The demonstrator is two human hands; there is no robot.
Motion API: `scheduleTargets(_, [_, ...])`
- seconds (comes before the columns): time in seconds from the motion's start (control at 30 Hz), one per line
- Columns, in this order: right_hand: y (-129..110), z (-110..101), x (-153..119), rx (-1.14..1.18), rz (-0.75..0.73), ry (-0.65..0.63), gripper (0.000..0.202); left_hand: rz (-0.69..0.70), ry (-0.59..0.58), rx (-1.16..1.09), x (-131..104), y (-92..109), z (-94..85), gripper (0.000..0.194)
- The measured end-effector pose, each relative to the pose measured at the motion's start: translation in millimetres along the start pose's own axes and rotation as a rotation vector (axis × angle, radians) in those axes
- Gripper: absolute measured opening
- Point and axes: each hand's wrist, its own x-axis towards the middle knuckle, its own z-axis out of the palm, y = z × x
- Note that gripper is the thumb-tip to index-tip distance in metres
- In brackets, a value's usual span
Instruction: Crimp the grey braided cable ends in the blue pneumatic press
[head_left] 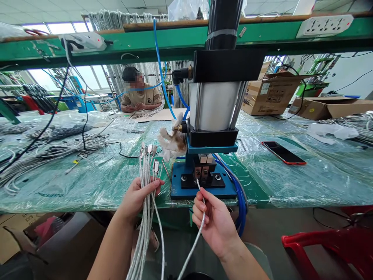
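Observation:
My left hand (142, 194) is closed around a bundle of grey cables (145, 229), whose metal connectors (149, 149) stick up above my fingers. One connector (156, 166) stands a little apart from the others, by my thumb. Between thumb and fingers, my right hand (211, 216) grips a single grey cable (196, 243). That cable's upper end reaches the small die block (201, 171) of a pneumatic press (215, 105); its tip is hidden there. The press stands on a blue base plate (175, 191), just beyond my right hand.
More grey cables (58, 153) lie on the plastic-covered table (291, 190) at left. A phone (283, 152) and cardboard boxes (268, 93) are at right. Blue air hoses (241, 206) hang over the front edge. Across the table sits a person (142, 97); a red stool (329, 249) stands lower right.

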Motion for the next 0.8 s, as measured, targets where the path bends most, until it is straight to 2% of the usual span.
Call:
scheduleTargets(0.27, [2.0, 2.2, -1.0, 0.01, 0.024, 0.044, 0.026, -0.004, -0.014, 0.024, 0.8, -1.2, -2.1, 0.031])
scheduleTargets(0.57, [0.9, 1.3, -1.4, -0.029, 0.015, 0.025, 0.027, -0.04, -0.023, 0.021, -0.3, 2.3, 1.5, 0.034])
scheduleTargets(0.7, [-2.9, 3.9, -8.6, -0.117, 0.028, -0.001, 0.03, -0.042, -0.034, 0.016, -0.2, 2.1, 0.2, 0.036])
scheduleTargets(0.8, [1.5, -9.2, -19.2, -0.291, 0.059, -0.055, 0.035, -0.023, -0.038, -0.013, -0.6, 1.0, -0.5, 0.034])
